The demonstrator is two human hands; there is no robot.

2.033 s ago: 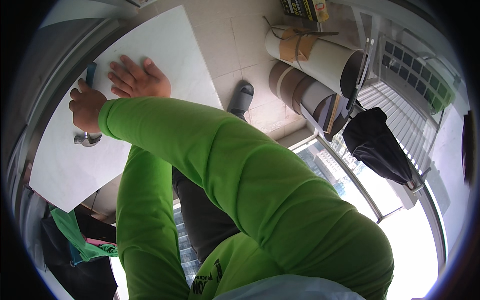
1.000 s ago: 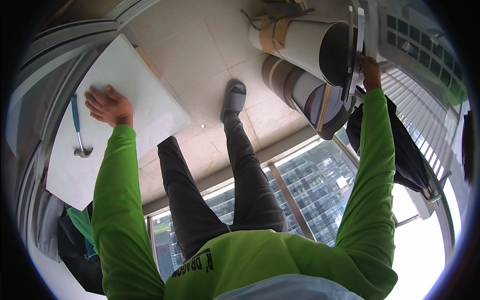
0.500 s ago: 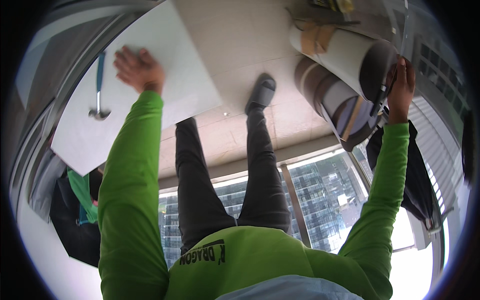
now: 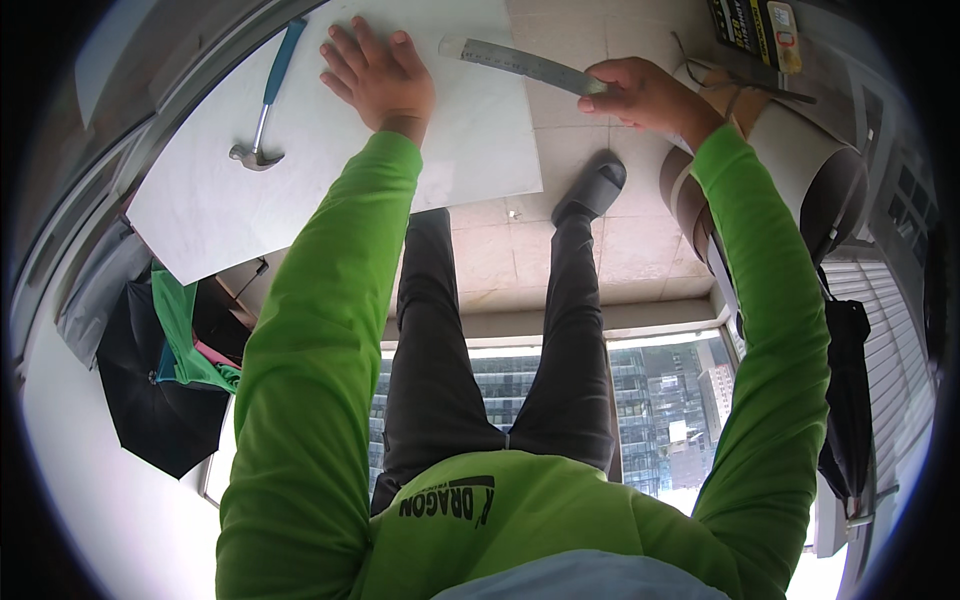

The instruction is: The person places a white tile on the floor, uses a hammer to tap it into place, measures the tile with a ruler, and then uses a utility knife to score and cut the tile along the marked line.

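Observation:
My left hand (image 4: pixel 385 78) lies flat on a white board (image 4: pixel 470 150), fingers spread and holding nothing. In my right hand (image 4: pixel 650 98) is a metal ruler (image 4: pixel 525 64), gripped near one end between thumb and fingers. Its other end reaches left over the board's right part, near my left hand; whether it touches the board I cannot tell. A claw hammer (image 4: pixel 283 65) with a teal handle rests on the board, left of my left hand, its metal head toward me.
Large rolls of sheet material (image 4: pixel 795 150) lie at the right. Beyond them is a black and yellow package (image 4: pixel 745 30). A black umbrella (image 4: pixel 160 420) is at lower left, and a folded dark umbrella (image 4: pixel 847 370) hangs at the right. My grey slipper (image 4: pixel 592 188) is on the tiled floor.
My right hand has come left from beside the rolls, and the ruler now extends over the board. My left hand is still flat on the board. The view has shifted.

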